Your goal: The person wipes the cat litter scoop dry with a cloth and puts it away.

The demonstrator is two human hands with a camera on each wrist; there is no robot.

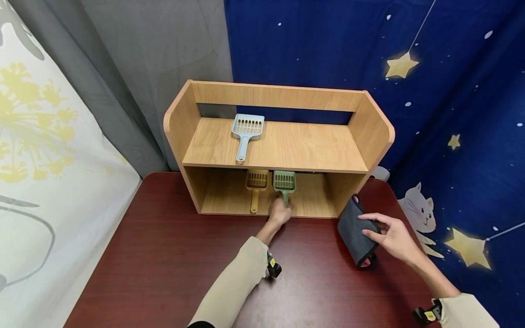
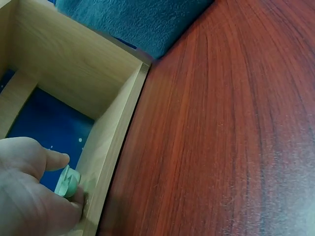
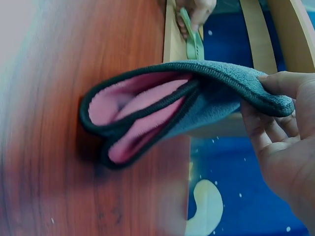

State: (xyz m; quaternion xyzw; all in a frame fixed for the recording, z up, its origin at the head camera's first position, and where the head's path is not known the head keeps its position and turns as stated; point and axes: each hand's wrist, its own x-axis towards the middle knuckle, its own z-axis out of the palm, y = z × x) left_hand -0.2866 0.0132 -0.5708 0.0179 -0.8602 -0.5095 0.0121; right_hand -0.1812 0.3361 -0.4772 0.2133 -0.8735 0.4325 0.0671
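Observation:
My left hand [image 1: 280, 211] pinches the handle of a green litter scoop [image 1: 285, 181] at the front of the wooden shelf's lower level. In the left wrist view, thumb and fingers close around the green handle end [image 2: 69, 182]. Just left of it lies a yellow-brown litter scoop [image 1: 257, 180], handle toward the front. A light blue litter scoop [image 1: 248, 127] rests on the upper level. At the right, my right hand [image 1: 391, 234] pinches the edge of a folded grey cloth [image 1: 356, 232] with dark trim; its pink inner side [image 3: 147, 103] shows in the right wrist view.
The two-level wooden shelf [image 1: 287, 146] stands at the back of the dark red table [image 1: 164, 269]. Behind it hang a grey curtain [image 1: 164, 54] and a blue curtain [image 1: 311, 41] with stars. A white patterned cloth [image 1: 49, 159] hangs along the left side.

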